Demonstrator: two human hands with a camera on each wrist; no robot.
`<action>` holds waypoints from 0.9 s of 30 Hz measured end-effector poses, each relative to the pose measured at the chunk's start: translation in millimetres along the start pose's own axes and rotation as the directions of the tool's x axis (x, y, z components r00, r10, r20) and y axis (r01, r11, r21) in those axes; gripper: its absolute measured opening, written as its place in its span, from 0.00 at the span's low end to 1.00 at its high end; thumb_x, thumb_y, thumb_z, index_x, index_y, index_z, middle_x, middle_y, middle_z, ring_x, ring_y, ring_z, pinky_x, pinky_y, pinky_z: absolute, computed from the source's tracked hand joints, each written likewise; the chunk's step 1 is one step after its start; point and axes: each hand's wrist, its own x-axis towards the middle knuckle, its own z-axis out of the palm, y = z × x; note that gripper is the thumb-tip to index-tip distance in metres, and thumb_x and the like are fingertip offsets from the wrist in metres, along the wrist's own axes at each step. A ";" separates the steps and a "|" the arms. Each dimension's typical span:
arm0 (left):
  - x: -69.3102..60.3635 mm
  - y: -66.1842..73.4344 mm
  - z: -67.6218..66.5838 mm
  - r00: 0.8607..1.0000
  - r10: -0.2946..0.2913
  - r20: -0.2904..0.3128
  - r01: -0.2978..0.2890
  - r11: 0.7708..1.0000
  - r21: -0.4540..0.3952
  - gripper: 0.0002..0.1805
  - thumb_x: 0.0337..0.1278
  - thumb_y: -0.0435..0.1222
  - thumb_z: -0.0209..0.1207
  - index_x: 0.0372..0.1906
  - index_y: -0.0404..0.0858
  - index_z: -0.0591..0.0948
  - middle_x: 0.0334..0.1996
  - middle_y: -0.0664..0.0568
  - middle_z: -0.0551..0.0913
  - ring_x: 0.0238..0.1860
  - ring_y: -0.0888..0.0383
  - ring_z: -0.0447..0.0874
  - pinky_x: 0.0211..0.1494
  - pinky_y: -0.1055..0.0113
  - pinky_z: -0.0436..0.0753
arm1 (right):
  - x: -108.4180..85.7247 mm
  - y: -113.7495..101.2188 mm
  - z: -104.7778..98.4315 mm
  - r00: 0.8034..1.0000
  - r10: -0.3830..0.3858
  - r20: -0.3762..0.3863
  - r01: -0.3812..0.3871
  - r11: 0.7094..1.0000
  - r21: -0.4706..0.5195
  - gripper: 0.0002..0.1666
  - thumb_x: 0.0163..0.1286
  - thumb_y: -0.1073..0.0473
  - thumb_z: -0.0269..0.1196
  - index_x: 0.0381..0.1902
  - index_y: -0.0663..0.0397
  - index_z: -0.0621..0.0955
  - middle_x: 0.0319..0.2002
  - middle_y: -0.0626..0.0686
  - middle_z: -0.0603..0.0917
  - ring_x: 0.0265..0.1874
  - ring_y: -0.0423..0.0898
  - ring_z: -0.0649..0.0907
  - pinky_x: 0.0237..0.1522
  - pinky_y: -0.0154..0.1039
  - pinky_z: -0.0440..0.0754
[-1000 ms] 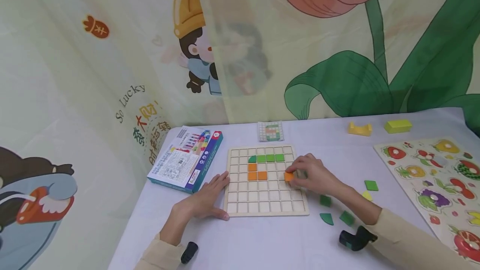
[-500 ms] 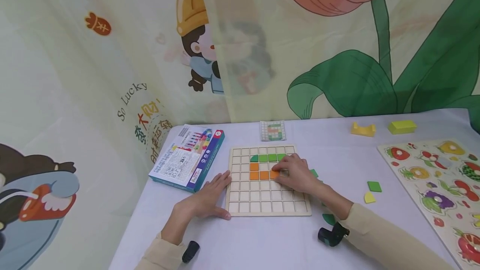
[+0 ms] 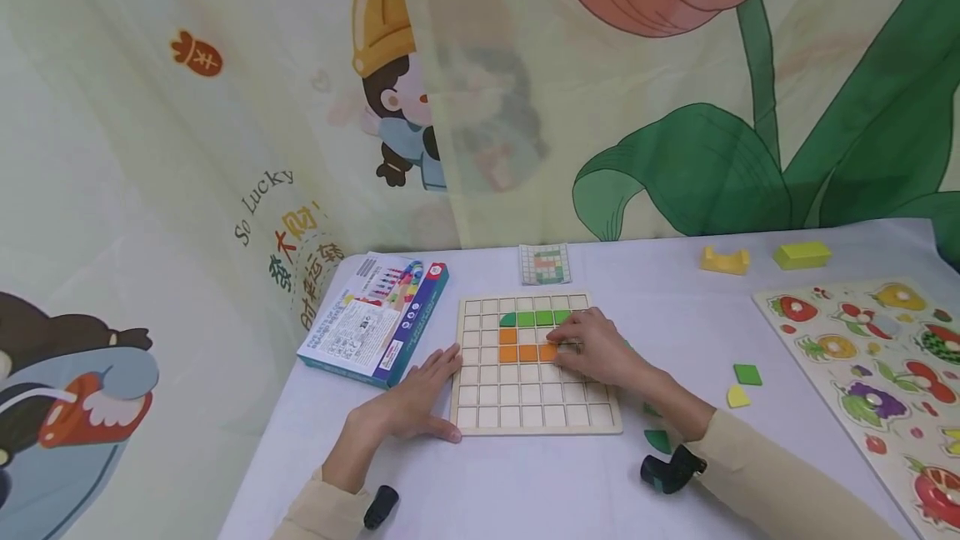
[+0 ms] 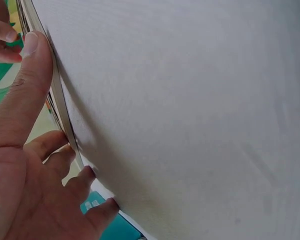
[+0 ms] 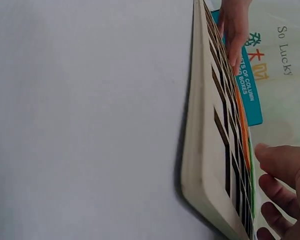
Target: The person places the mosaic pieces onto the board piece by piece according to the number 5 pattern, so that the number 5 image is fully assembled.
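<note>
A wooden grid board [image 3: 536, 417] lies flat on the white table. Across an upper row run a dark green quarter-round tile [image 3: 508, 320] and several green square tiles [image 3: 527, 318]. Orange square tiles [image 3: 508, 353] sit below them, and the rightmost orange tile [image 3: 548, 353] lies in its cell. At that tile's right side are the fingertips of my right hand [image 3: 600, 350]; in the right wrist view its thumb and fingers stand apart with no tile visible between them. My left hand [image 3: 414, 400] rests against the board's left edge, fingers extended and thumb at the lower corner.
Left of the board is a teal-edged box [image 3: 375, 319]. A small pattern card [image 3: 545, 263] lies behind it. On the right are a green tile [image 3: 747, 374], a yellow tile [image 3: 738, 396], a fruit picture board [image 3: 862, 357] and yellow blocks [image 3: 802, 255].
My right hand has moved left from the board's right edge with an orange tile, which now lies at the end of the orange row. The left hand has stayed in place.
</note>
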 end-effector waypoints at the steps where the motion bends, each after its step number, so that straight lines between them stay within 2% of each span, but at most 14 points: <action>1: 0.1 0.0 0.2 1.000 0.001 0.001 -0.001 1.000 -0.001 0.58 0.43 0.49 0.73 0.77 0.41 0.52 0.79 0.51 0.42 0.79 0.47 0.37 0.79 0.43 0.47 | -1.5 2.4 -3.8 1.000 0.001 0.007 -0.001 1.000 0.013 0.16 0.58 0.58 0.71 0.46 0.50 0.87 0.44 0.49 0.82 0.48 0.48 0.71 0.46 0.42 0.70; 4: 0.5 -0.1 0.6 1.000 0.004 0.004 -0.004 1.000 -0.003 0.58 0.43 0.49 0.72 0.77 0.41 0.52 0.79 0.51 0.42 0.79 0.47 0.37 0.79 0.43 0.47 | -8.5 11.6 -18.9 0.999 -0.005 0.033 0.004 0.999 0.036 0.17 0.59 0.57 0.70 0.47 0.49 0.87 0.45 0.48 0.82 0.48 0.47 0.71 0.44 0.40 0.72; 9: 1.1 -0.7 0.3 1.000 0.004 0.003 -0.004 1.000 0.008 0.58 0.43 0.49 0.72 0.77 0.41 0.52 0.79 0.51 0.42 0.79 0.47 0.38 0.79 0.43 0.47 | -29.9 35.1 -49.6 0.998 -0.036 0.055 0.039 0.998 -0.046 0.17 0.59 0.56 0.70 0.47 0.48 0.86 0.43 0.46 0.84 0.46 0.45 0.73 0.43 0.39 0.77; 15: 0.3 0.8 -0.5 1.000 0.010 0.011 -0.011 1.000 0.023 0.58 0.43 0.50 0.72 0.77 0.41 0.52 0.79 0.51 0.41 0.79 0.47 0.38 0.79 0.44 0.47 | -75.5 71.2 -89.7 0.996 -0.001 0.089 0.014 0.988 -0.152 0.17 0.56 0.52 0.72 0.46 0.41 0.86 0.43 0.42 0.83 0.47 0.45 0.74 0.45 0.38 0.81; 19: -0.7 2.3 -0.9 1.000 0.010 0.018 -0.011 0.999 0.037 0.58 0.43 0.50 0.72 0.77 0.40 0.52 0.79 0.51 0.41 0.79 0.47 0.38 0.79 0.44 0.47 | -106.6 97.3 -110.4 0.994 0.004 0.106 0.022 0.971 -0.240 0.19 0.53 0.50 0.74 0.44 0.36 0.85 0.44 0.39 0.81 0.45 0.37 0.72 0.43 0.33 0.80; 23: -1.3 2.9 -1.5 1.000 -0.005 0.015 0.004 0.999 0.042 0.58 0.43 0.50 0.72 0.77 0.41 0.52 0.79 0.51 0.42 0.79 0.47 0.38 0.79 0.44 0.47 | -125.2 117.9 -117.5 0.991 -0.086 0.101 0.112 0.952 -0.286 0.21 0.46 0.50 0.77 0.41 0.35 0.86 0.42 0.39 0.82 0.42 0.30 0.69 0.39 0.30 0.79; 27: -0.3 2.8 -0.7 1.000 -0.017 0.011 0.017 0.999 0.034 0.58 0.43 0.49 0.72 0.77 0.41 0.52 0.79 0.52 0.42 0.79 0.48 0.37 0.79 0.45 0.47 | -133.4 129.1 -115.0 0.975 -0.205 0.085 0.221 0.936 -0.274 0.23 0.43 0.53 0.78 0.41 0.35 0.86 0.41 0.39 0.81 0.43 0.27 0.67 0.37 0.27 0.77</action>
